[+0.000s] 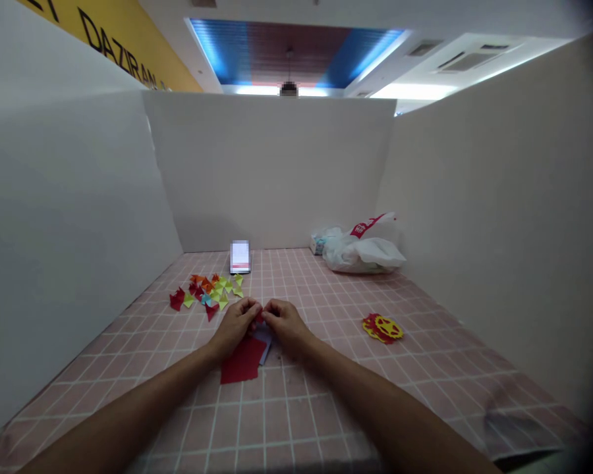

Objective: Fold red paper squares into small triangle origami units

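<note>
Between my fingertips is a small piece of red paper (259, 317), mostly covered by the fingers. My left hand (238, 322) pinches it from the left, and my right hand (284, 321) pinches it from the right. Both hands are closed and meet just above the table. Under and in front of them lies a flat red paper sheet (242, 361), with a pale bluish-grey sheet (265, 343) partly showing beside it. To the left beyond my hands, several small folded paper pieces (217, 288) in red, orange, yellow-green and blue lie in a loose cluster.
A lit phone (240, 257) stands behind the folded pieces. Red and yellow gear-shaped cutouts (383, 328) lie stacked at right. A white plastic bag (363, 253) and a tissue pack (321, 242) sit at the back right. White panels (271, 171) enclose the checked tablecloth (316, 408).
</note>
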`<state>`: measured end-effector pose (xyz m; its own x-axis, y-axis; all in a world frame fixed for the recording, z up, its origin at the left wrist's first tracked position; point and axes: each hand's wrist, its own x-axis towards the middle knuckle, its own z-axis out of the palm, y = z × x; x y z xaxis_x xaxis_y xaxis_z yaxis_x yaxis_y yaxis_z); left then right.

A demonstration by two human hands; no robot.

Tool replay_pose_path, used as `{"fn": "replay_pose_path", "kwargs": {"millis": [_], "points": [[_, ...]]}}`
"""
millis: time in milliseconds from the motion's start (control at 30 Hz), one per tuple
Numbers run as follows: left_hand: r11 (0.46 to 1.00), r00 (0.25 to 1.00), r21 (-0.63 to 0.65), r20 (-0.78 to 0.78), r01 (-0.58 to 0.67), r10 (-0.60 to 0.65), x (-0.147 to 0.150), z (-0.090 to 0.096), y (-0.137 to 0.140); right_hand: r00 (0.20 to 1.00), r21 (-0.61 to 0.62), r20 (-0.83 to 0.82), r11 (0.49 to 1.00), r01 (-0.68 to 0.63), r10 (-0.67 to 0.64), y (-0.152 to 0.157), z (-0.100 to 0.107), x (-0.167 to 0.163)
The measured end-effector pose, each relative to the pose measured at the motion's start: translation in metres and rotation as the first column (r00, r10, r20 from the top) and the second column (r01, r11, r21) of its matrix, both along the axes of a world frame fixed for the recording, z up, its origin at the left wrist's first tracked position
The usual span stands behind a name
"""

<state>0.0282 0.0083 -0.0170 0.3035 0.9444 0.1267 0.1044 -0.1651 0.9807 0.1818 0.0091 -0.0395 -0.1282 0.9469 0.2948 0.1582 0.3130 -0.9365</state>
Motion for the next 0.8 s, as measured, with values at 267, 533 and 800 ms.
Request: {"fn": "replay_pose_path", "kwargs": {"millis": [267,533,800], "points": [[1.000,1.000,0.025,0.026,0.015,-0.015,-0.003,0.004,-0.004,0.998,-0.038,-0.060,0.999,0.000,-0.002,-0.008,0.009,0.000],[1.000,0.999,0.002,0.043,0.016,-0.016,-0.003,0.005,-0.010,0.996,-0.074,-0.086,0.997,-0.011,0.005,-0.019,0.020,0.003],[0.999,0.999,0.003,-0.003,0.048,-0.048,-0.007,0.004,-0.013,0.994,-0.081,-0.091,0.994,-0.074,0.066,-0.025,0.026,0.004]]}}
